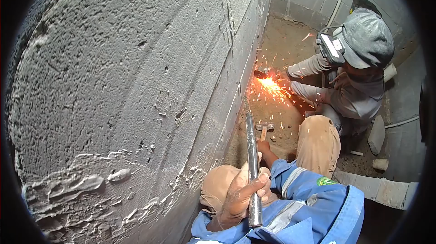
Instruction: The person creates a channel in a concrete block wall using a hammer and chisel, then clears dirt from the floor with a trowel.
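My left hand (243, 192) is closed around a long, dark metal chisel (251, 142). Its narrow end points away from me, near the foot of the grey wall (181, 85), and its blunt end sticks out below my fist. Just beyond, my right hand (265, 147) grips a hammer by its wooden handle. The hammer head (265, 127) is low, over the sandy floor. Part of the right hand is hidden behind the chisel and my left hand.
Ahead, a crouching co-worker in a grey cap (370, 37) holds a power tool (260, 73), probably a grinder, throwing bright sparks (273, 86) near the wall. A block piece (376, 135) and a short pipe piece (380, 164) lie at right. A pale pipe (339, 1) runs up the back wall.
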A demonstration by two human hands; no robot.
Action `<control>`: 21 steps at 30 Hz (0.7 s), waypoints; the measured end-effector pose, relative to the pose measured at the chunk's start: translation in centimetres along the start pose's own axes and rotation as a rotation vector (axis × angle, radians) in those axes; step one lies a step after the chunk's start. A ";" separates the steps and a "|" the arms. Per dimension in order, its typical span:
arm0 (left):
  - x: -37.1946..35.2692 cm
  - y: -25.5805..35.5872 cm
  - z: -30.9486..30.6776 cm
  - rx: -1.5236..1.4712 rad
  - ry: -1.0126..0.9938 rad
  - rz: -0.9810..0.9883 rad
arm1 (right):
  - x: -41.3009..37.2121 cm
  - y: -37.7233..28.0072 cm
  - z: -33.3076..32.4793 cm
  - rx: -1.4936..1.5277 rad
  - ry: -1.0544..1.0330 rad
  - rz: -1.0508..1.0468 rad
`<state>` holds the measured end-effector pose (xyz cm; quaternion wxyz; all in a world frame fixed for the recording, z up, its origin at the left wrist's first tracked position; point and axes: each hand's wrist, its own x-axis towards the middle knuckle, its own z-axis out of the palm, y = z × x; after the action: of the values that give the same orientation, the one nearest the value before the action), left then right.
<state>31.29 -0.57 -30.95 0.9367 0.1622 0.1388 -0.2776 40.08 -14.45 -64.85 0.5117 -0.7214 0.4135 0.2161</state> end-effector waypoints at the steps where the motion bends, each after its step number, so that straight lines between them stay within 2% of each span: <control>1: 0.0 0.0 0.1 -0.002 0.001 -0.001 | 0.1 0.1 0.1 -0.005 -0.002 -0.001; 7: 0.0 0.1 0.3 -0.012 -0.003 -0.002 | 0.8 0.8 0.4 -0.061 0.005 -0.010; 12: -0.1 -0.1 0.4 -0.021 -0.002 -0.004 | 1.0 1.2 0.6 0.050 0.013 0.025; 21: 0.0 -0.4 0.2 -0.023 -0.008 0.000 | 0.3 0.5 0.1 0.023 0.016 0.016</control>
<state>31.08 -0.93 -30.88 0.9390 0.1503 0.1381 -0.2767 39.89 -14.51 -65.38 0.5148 -0.7139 0.4258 0.2098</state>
